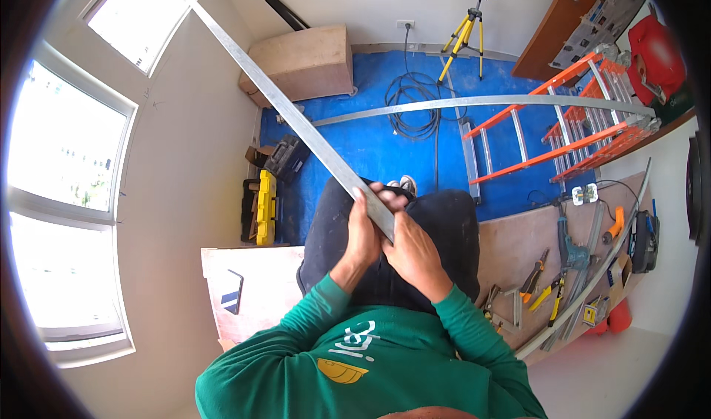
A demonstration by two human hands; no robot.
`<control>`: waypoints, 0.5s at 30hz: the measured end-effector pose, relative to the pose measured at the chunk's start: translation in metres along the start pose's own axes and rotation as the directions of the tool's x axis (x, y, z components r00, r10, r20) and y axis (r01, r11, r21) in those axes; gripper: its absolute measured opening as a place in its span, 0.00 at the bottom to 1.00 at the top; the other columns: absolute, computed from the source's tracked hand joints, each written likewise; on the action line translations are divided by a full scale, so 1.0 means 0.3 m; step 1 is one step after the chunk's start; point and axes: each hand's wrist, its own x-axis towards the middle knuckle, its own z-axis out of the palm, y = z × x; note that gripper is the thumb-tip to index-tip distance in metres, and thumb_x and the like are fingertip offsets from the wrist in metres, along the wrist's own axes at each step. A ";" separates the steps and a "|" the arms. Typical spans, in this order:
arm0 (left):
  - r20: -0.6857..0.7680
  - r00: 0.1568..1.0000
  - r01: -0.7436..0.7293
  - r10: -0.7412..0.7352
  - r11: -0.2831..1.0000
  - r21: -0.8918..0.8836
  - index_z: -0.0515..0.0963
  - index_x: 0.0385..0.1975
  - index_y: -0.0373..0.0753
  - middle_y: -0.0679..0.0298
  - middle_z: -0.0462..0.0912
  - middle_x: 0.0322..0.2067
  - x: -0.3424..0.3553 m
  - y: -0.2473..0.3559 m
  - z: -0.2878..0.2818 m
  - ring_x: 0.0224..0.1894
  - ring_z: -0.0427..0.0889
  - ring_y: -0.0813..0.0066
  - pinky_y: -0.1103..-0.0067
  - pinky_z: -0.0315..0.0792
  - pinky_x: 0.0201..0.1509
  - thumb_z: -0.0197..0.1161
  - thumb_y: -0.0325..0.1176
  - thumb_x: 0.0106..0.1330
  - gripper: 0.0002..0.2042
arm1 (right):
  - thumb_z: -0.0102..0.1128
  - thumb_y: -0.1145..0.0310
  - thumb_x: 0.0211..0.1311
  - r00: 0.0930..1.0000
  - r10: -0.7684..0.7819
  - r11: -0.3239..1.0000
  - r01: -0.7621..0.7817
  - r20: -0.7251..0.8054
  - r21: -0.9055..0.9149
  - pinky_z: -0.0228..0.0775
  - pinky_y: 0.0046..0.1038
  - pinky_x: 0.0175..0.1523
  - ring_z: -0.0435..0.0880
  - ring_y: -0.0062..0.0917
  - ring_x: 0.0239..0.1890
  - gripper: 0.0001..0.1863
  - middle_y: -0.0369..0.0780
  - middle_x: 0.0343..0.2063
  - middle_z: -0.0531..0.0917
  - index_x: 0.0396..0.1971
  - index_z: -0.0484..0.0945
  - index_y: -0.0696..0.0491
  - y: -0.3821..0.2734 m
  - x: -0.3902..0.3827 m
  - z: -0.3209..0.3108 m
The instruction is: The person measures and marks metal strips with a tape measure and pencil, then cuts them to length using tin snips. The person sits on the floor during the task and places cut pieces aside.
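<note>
A long metal channel [296, 122] slants up from my lap toward the upper left, its far end in front of the small window. Near its close end both hands wrap around it, above my dark trousers. My left hand [360, 234] grips the left edge with the thumb along the metal. Just to its right, my right hand [412, 247] closes on the end of the channel, some fingers curled beyond it and slightly blurred. The underside of the metal, and the fingers beneath it, are hidden.
An orange stepladder [548, 134] lies on the blue floor sheet [333, 167], with another metal strip [474, 102] across it. A yellow tripod [464, 34] stands by coiled cable [411, 104]. At my right, a bench [511, 241] carries a drill [572, 252] and pliers [535, 274]; a phone [232, 291] lies left.
</note>
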 end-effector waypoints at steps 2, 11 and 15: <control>-0.072 0.997 0.017 -0.022 0.997 -0.069 0.70 0.56 0.39 0.63 0.78 0.40 0.063 0.036 -0.007 0.44 0.86 0.61 0.60 0.81 0.59 0.46 0.61 0.84 0.27 | 0.73 0.59 0.65 0.995 -0.051 0.996 0.057 0.087 -0.062 0.78 0.50 0.56 0.84 0.51 0.53 0.27 0.53 0.47 0.82 0.54 0.72 0.59 0.006 0.014 -0.011; 0.041 0.998 -0.054 0.050 0.992 0.111 0.71 0.46 0.44 0.70 0.69 0.29 0.276 -0.004 -0.113 0.30 0.71 0.75 0.72 0.75 0.42 0.59 0.70 0.71 0.30 | 0.70 0.55 0.69 0.713 0.505 0.834 -0.548 -0.487 0.062 0.79 0.44 0.54 0.87 0.48 0.49 0.29 0.54 0.48 0.85 0.59 0.78 0.61 0.544 -0.606 -0.430; 0.075 0.996 -0.058 0.048 0.988 0.141 0.71 0.47 0.42 0.70 0.71 0.30 0.293 0.047 -0.133 0.32 0.74 0.76 0.73 0.78 0.42 0.54 0.70 0.74 0.31 | 0.70 0.57 0.68 0.399 0.728 0.513 -0.856 -0.557 0.058 0.79 0.43 0.51 0.87 0.49 0.45 0.25 0.51 0.44 0.86 0.55 0.79 0.61 0.639 -1.073 -0.581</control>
